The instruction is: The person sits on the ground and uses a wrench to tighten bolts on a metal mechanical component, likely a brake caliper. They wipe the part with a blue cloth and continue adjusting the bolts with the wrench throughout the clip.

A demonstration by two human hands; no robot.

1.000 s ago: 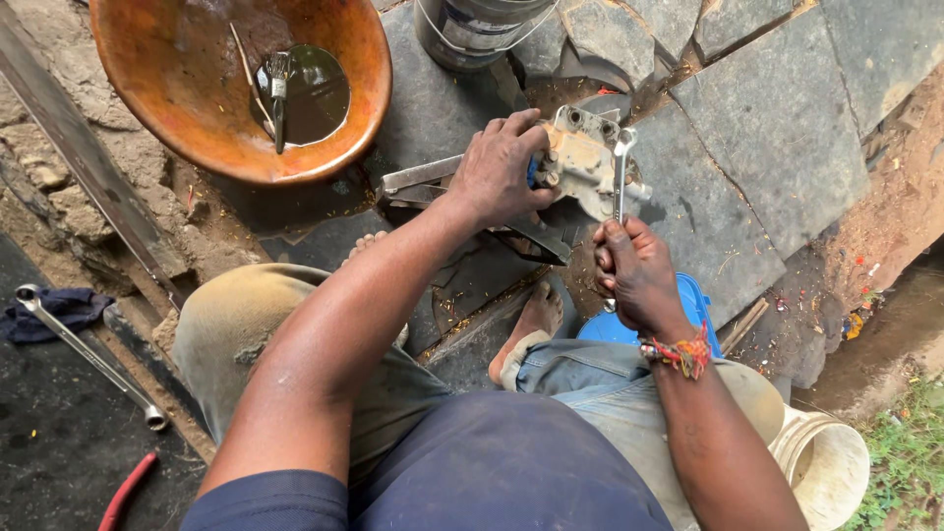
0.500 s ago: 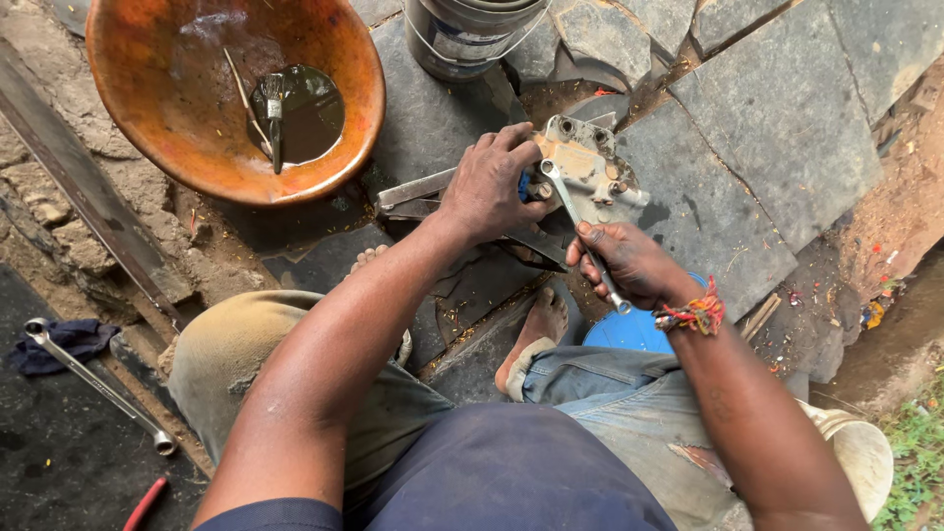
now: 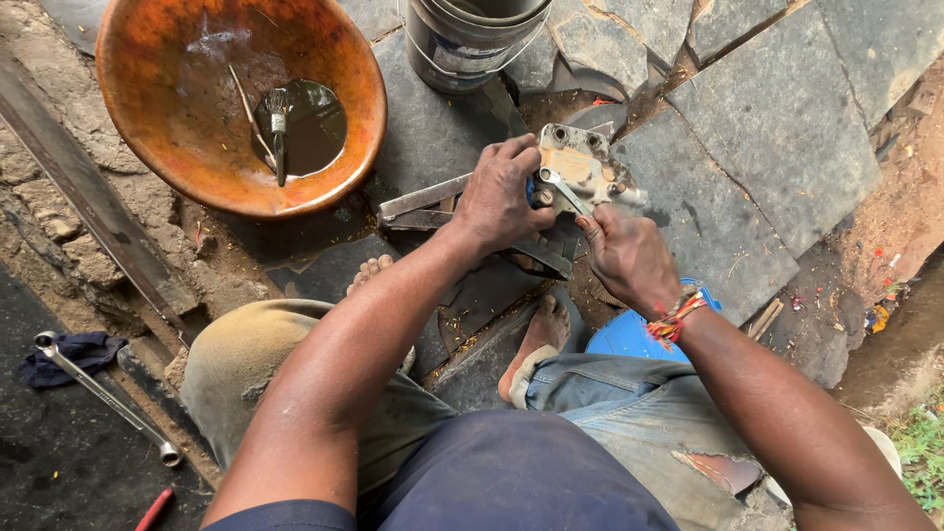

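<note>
**Grimy cast-metal pump body, wrench on a bolt**

Grimy, pale cast-metal pump body (image 3: 580,167), lumpy and bossed, held above cracked grey slate paving (image 3: 777,167) just past bare feet. Left hand (image 3: 497,197) clamped round its near edge; right hand (image 3: 629,258) closed on a slim steel spanner (image 3: 560,189) set across its face. Best kept square on the fastener, casting braced hard, pull short and steady to avoid slipping. Beyond: rusty orange round basin (image 3: 147,128) holding dark oil and a small brush (image 3: 278,133), dented grey bucket (image 3: 472,44), long chrome wrench (image 3: 103,395) over dark cloth.
</note>
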